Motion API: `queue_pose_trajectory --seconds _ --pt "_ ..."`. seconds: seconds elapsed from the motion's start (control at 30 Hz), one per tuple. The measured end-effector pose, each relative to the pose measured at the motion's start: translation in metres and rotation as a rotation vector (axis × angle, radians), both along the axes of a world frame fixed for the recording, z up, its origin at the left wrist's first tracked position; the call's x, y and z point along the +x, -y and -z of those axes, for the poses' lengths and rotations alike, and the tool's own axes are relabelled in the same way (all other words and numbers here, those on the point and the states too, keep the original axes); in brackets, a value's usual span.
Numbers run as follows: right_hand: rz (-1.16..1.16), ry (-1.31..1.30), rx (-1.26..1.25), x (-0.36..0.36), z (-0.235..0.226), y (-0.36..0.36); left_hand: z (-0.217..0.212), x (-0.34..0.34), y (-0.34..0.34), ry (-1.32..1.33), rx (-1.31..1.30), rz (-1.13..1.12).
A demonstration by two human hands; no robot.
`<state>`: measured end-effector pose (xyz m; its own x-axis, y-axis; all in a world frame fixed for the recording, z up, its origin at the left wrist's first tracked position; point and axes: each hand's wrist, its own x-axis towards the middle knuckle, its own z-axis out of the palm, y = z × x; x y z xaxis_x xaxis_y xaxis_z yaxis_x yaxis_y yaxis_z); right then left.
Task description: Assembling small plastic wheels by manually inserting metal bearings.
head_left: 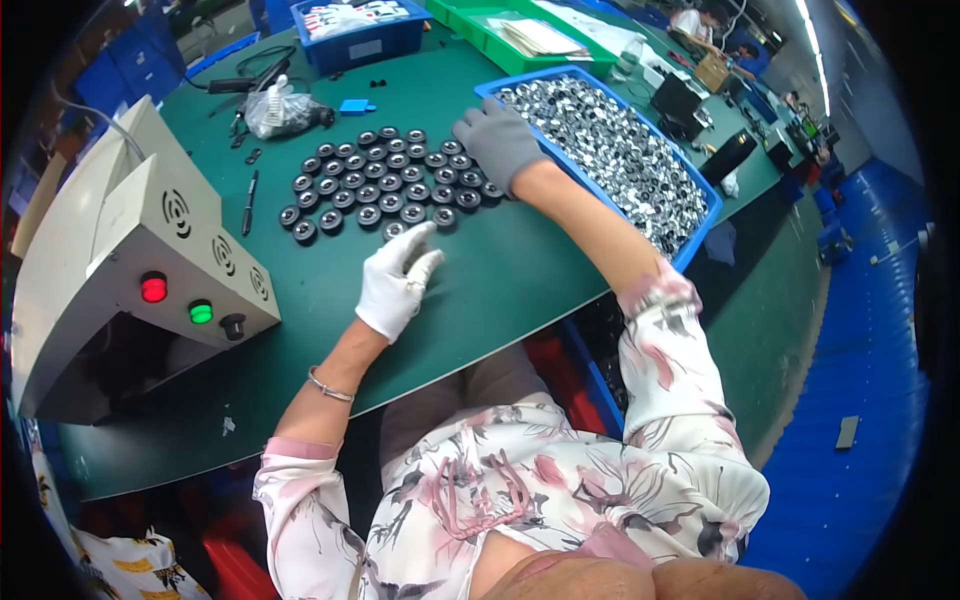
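Observation:
Many black round parts with silvery centres (368, 192) lie in loose rows on the green table (330, 285). My left hand (392, 285), in a white glove, is at their near edge; its thumb and forefinger stand apart and I see nothing between them. One black round part (395, 231) sits right by its fingertips. In a grey glove, my right hand (500, 145) reaches over the right end of the rows, fingers stretched out, and partly hides some parts. Beside it stands a blue tray (590, 180) heaped with small shiny metal pieces (610, 150).
A beige machine (150, 240) with red and green buttons stands at the left. Behind the parts are a pen (250, 203), a plastic bag (283, 112) and a small blue block (357, 106). A blue bin (362, 45) and a green tray (515, 60) stand farther back.

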<state>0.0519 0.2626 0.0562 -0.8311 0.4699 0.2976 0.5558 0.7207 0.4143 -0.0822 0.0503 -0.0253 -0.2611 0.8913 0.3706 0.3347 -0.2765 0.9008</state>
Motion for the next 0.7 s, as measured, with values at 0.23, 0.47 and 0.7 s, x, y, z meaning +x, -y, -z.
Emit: queue_pose_trajectory --seconds 0.23,0.47,0.7 --pt "0.036 0.491 -0.018 -0.051 0.014 -0.095 -0.01 0.002 0.002 -0.082 0.001 0.037" --pt "-0.04 0.468 -0.05 -0.059 -0.01 -0.089 -0.008 0.001 0.004 -0.099 0.023 0.041" --pt "-0.509 -0.783 -2.207 -0.001 0.03 0.035 -0.022 0.003 0.004 -0.115 0.277 -0.355"
